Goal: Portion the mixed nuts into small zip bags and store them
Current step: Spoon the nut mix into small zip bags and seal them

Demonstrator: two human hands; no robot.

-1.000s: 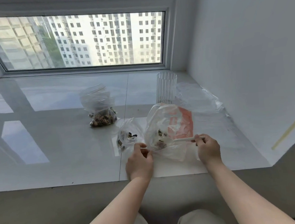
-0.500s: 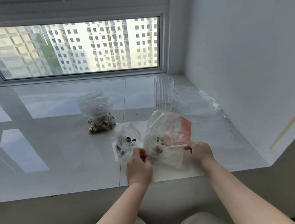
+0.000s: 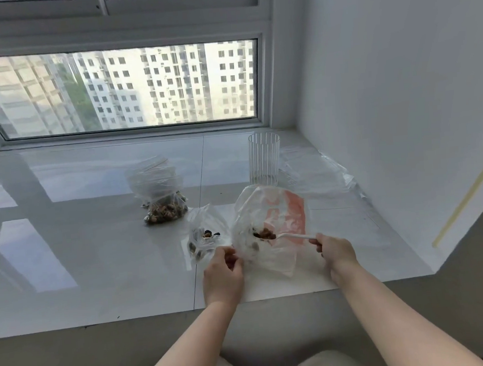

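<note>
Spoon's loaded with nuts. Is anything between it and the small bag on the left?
Only the big bag's own plastic wall: the spoon sits inside it, held by the right hand. The small bag lies just beside it, gripped by the left hand.

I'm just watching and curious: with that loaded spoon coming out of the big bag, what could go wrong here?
1. The white spoon in the right hand is heaped with nuts; a tilt on the way could scatter them over the glossy sill.
2. The small zip bag is limp, and the left hand pinches only its edge, so the mouth may sag and nuts miss.
3. The big bag stands unsupported and might slump.
</note>
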